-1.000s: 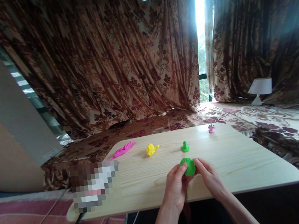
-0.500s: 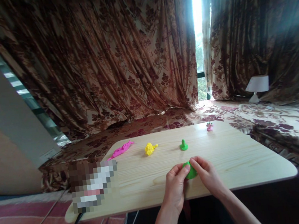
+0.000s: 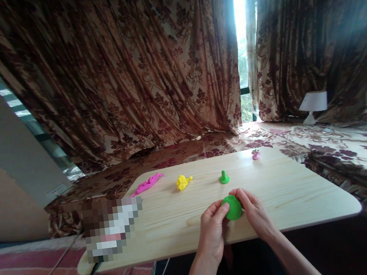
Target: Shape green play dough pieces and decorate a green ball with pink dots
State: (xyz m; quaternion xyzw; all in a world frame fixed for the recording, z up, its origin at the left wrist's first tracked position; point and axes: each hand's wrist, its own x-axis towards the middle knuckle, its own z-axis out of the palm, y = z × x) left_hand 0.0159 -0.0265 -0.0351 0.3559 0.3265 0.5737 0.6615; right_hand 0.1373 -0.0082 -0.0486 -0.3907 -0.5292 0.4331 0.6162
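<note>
A flat, round disc of green modelling clay (image 3: 234,209) is held up over the near part of the table. My left hand (image 3: 212,228) pinches its left edge, thumb on top. At the upper right rim, the closed fingers of my right hand (image 3: 255,212) press against it; some fingertips are hidden behind the disc. Just beyond the hands stands a green clay piece (image 3: 224,177) with an upright stem on a round base. Farther left sit a lumpy yellow clay piece (image 3: 183,182) and a long pink clay piece (image 3: 147,184).
The pale wooden table (image 3: 291,195) has rounded corners. A small pink figure with green bits (image 3: 255,154) stands at its far right. A pixelated object (image 3: 114,230) lies at the left edge, a black cable below it. Behind are patterned curtains and a white lamp (image 3: 313,102).
The green disc has turned so that its round face shows fully. My right thumb has shifted from its top face towards the rim.
</note>
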